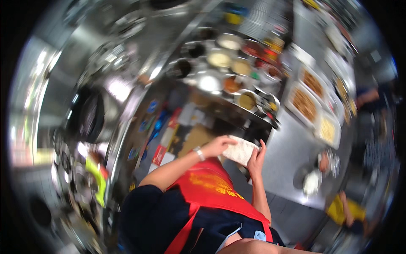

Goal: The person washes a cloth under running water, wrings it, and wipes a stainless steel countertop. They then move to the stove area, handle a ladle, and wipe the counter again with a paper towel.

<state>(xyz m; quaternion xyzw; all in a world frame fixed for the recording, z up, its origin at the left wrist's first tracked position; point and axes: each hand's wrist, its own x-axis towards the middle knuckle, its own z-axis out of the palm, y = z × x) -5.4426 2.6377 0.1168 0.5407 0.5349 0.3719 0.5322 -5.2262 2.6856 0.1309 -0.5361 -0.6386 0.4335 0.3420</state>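
My left hand (219, 146), with a light band at its wrist, grips the near left end of a white rectangular thing (240, 150). This looks like a folded cloth, though motion blur leaves the material unsettled. Around its other end are the fingers and thumb of my right hand (256, 158). The white thing is held between the two hands in front of my red apron (212, 184), beside the edge of the steel counter (279, 155).
Metal pots of seasonings (219, 59) stand beyond my hands. On the counter are white trays of brown food pieces (304, 103) and a tray of pale food (327, 129). A dark wok (91, 114) sits at left. Other people's arms (347, 211) show at right.
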